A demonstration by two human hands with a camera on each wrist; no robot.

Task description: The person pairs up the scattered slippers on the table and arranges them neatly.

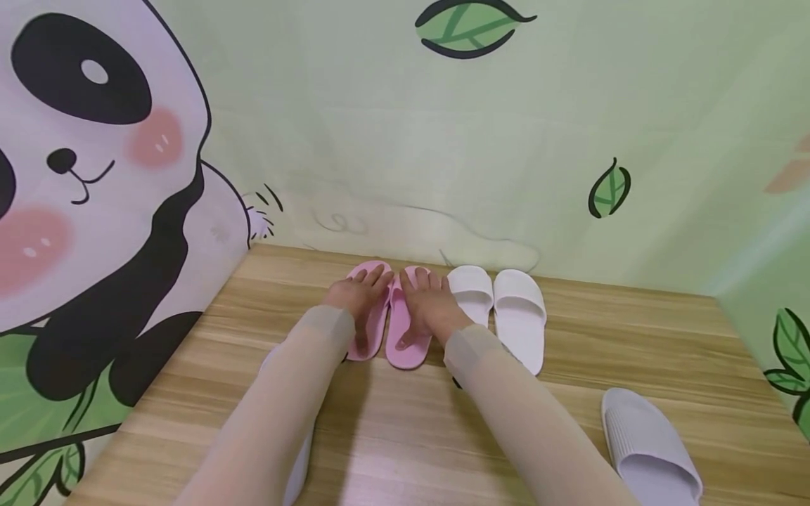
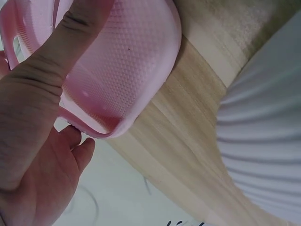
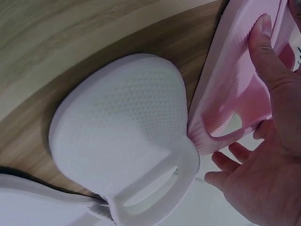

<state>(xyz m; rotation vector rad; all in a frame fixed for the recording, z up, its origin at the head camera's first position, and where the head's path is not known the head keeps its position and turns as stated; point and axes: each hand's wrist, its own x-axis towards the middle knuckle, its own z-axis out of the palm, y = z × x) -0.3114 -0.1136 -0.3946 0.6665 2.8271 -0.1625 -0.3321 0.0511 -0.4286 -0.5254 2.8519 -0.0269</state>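
Note:
Two pink slippers lie side by side on the wood floor, toes toward the wall. My left hand (image 1: 357, 299) rests over the left pink slipper (image 1: 376, 329), fingers stretched along its strap and thumb down on the textured insole. Over the right pink slipper (image 1: 408, 357) lies my right hand (image 1: 432, 306), its fingers spread across the strap. In the right wrist view, that hand's thumb (image 3: 264, 52) presses the insole while the fingertips reach past the strap. Close at the right stands a pair of white slippers (image 1: 522, 337), partly behind my right hand and wrist.
A pale grey slipper (image 1: 645, 425) with a ribbed strap lies at the front right. Another pale slipper (image 1: 300, 467) is mostly hidden under my left arm. Behind the pink and white pairs rises a green wall (image 1: 392, 140) with leaf drawings; a painted panda (image 1: 114, 154) fills the left side.

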